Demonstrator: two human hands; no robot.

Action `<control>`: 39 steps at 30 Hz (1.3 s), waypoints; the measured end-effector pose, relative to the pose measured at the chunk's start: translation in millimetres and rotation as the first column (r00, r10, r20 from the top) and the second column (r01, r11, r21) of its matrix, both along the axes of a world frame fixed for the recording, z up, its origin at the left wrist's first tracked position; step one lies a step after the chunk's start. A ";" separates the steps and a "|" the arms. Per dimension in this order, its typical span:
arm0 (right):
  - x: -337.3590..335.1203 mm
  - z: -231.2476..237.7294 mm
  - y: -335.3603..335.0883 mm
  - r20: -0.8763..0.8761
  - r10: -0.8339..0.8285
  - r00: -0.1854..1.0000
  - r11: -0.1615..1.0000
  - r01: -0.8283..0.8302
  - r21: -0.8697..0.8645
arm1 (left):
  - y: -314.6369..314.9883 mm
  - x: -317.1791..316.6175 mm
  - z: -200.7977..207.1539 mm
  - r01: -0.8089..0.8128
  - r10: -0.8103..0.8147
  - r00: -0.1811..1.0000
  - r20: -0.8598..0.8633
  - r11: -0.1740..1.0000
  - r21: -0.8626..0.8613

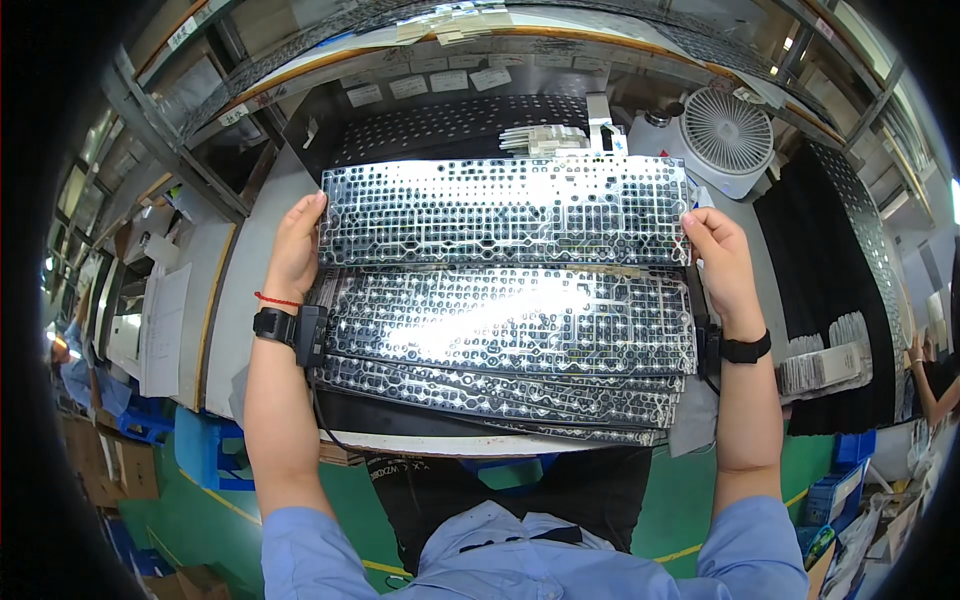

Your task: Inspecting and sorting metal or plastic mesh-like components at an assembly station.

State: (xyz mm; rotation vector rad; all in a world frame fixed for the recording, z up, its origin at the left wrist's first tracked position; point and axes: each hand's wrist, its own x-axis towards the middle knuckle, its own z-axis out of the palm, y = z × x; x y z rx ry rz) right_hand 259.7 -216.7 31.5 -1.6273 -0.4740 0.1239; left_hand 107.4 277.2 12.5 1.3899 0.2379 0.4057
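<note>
A keyboard membrane sheet, shiny film with dark dots and pale traces, is stretched between my two hands. My left hand pinches its left edge near the upper corner. At the opposite edge, my right hand grips with the thumb on top; its other fingers are partly hidden. Just nearer to me lies a fanned stack of similar membrane sheets, with strong glare on the top one. A dark boxy device is at each wrist: a left one and a right one.
A white round fan stands at the back right. Beyond the sheet are a perforated black panel and a pile of pale strips. More white strips lie on black material at right. A shelf spans overhead. A co-worker's hand shows far right.
</note>
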 end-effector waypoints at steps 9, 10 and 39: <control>-0.1 0.0 0.3 -0.001 -0.010 1.000 1.000 0.010 -0.004 | 2.3 -0.1 -1.6 0.005 -0.004 1.000 0.028 1.000 -0.017; 1.1 -0.8 -1.5 0.004 -0.012 1.000 1.000 0.012 -0.017 | 1.2 0.5 -2.1 -0.019 0.019 0.999 0.026 0.999 -0.025; -5.5 7.1 0.7 0.105 -0.065 0.992 0.991 0.052 0.124 | -1.5 0.0 -2.4 0.103 -0.099 0.992 -0.076 0.994 0.042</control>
